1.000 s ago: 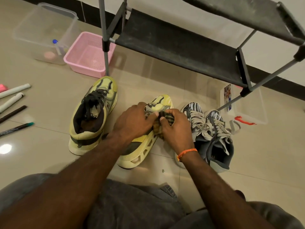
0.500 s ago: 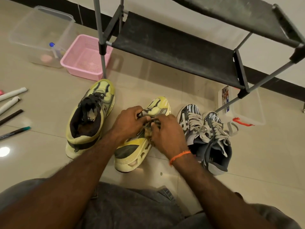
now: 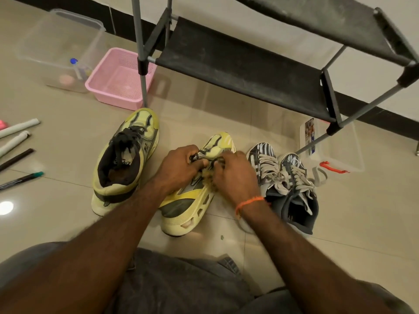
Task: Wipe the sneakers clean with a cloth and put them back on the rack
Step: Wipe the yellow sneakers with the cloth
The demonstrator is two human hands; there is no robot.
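A: Fingers? 
B: Left hand (image 3: pixel 181 166) grips the tilted yellow mesh sneaker (image 3: pixel 199 191); right hand (image 3: pixel 235 175) pinches a brownish cloth (image 3: pixel 207 177) against it.

A: Room? 
B: Bare tiled floor (image 3: pixel 204 114) lies before the far black fabric shoe rack (image 3: pixel 244 64); grey striped sneakers (image 3: pixel 285 177) sit just right.

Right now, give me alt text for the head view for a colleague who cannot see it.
Both hands work on a yellow sneaker on the floor: the left hand grips its laces, the right hand presses a cloth to it. Its mate and a grey pair flank it, below a black rack.
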